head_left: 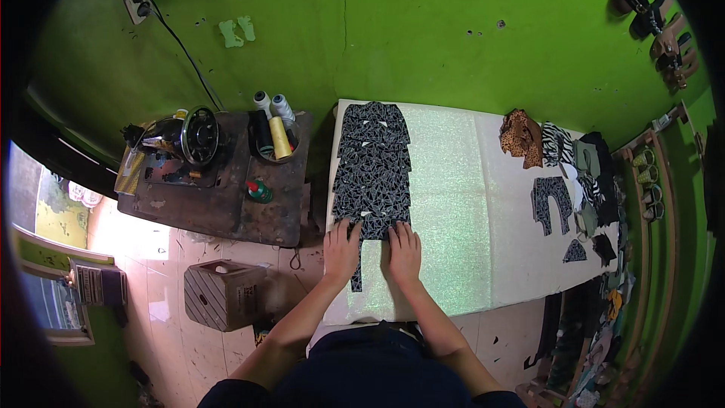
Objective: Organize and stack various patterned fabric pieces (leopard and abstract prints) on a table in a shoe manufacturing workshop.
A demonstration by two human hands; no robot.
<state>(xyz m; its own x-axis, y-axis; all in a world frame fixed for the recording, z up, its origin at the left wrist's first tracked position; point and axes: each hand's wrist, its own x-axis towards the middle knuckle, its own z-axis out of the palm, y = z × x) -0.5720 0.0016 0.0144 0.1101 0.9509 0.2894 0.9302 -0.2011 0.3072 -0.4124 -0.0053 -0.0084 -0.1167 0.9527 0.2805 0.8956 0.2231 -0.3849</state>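
Black-and-white patterned fabric pieces point(372, 159) overlap in a column down the left part of the white table point(445, 204). Small white marks show along the edges of several pieces. My left hand point(342, 251) lies on the left corner of the nearest piece, fingers extended over it. At the opposite corner rests my right hand point(405, 255), its fingers likewise laid out on the fabric. Between my wrists, a narrow strip of the same pattern point(356, 278) runs toward me from beside the left hand.
A sewing machine point(181, 138) stands on a dark worn table point(204, 208) at left, with thread cones point(280, 138) and a green bottle point(259, 192). Cut fabric pieces point(551, 204) lie on the right of the white table. A box-like stool point(215, 295) sits on the floor.
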